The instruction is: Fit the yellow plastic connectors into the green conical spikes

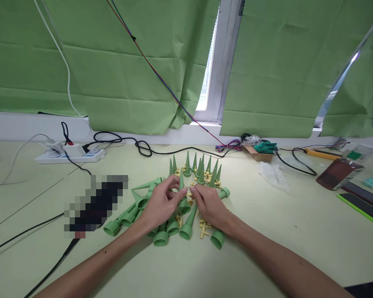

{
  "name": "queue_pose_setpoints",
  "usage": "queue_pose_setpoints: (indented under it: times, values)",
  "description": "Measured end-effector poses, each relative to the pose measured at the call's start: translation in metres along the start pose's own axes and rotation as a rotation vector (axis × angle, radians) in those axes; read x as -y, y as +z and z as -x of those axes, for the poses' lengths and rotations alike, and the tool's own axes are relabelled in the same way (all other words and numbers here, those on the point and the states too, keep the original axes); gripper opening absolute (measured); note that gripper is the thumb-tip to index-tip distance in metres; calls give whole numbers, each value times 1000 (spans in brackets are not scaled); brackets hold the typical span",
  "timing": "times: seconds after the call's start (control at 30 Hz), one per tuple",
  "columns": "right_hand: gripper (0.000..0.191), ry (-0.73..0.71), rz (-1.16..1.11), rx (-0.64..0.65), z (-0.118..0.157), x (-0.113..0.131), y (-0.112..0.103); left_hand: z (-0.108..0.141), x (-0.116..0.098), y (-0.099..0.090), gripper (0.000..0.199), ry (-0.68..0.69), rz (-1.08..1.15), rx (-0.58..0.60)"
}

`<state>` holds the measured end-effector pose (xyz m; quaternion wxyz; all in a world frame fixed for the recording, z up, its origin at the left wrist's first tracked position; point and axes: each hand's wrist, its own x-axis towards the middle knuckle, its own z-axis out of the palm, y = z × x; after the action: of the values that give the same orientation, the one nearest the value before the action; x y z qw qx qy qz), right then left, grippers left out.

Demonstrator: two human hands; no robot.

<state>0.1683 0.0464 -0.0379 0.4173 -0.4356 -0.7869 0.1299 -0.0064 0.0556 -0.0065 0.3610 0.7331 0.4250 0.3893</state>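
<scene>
Around a green plastic watering spike (182, 180), pointed end up, the fingers of my left hand (161, 203) are closed. My right hand (213, 205) pinches at a small yellow valve (189, 194) beside that spike; the fingertips partly hide it. Loose green spikes (161, 236) with wide ringed caps lie in a pile under and around both hands. Several more yellow valves (204, 225) are scattered near my right wrist. Behind the hands, a group of green spikes (187, 167) stands upright, with yellow pieces at their bases.
A white power strip (40, 158) with plugs lies at back left, and a black cable (186, 149) runs along the wall. A blurred-out dark object (96, 207) lies left. A small cardboard box (257, 153), plastic bag (273, 174) and green-edged phone (365, 211) are right.
</scene>
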Motion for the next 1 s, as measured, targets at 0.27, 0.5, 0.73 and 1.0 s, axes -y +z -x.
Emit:
queue_pose_setpoints:
  times: [0.27,0.5,0.73,1.0]
  values:
    - [33,-9,-47,-35,1,-1,1,-1,2,0,25,-13,-1,-9]
    - [27,-11,-92,-30,1,0,0,-1,2,-1,25,-27,7,-9]
    - [23,-33,-93,-49,1,-1,0,-1,0,-1,23,-28,14,-14]
    - [20,-59,-96,-67,0,1,-3,-2,2,-1,23,-22,31,-13]
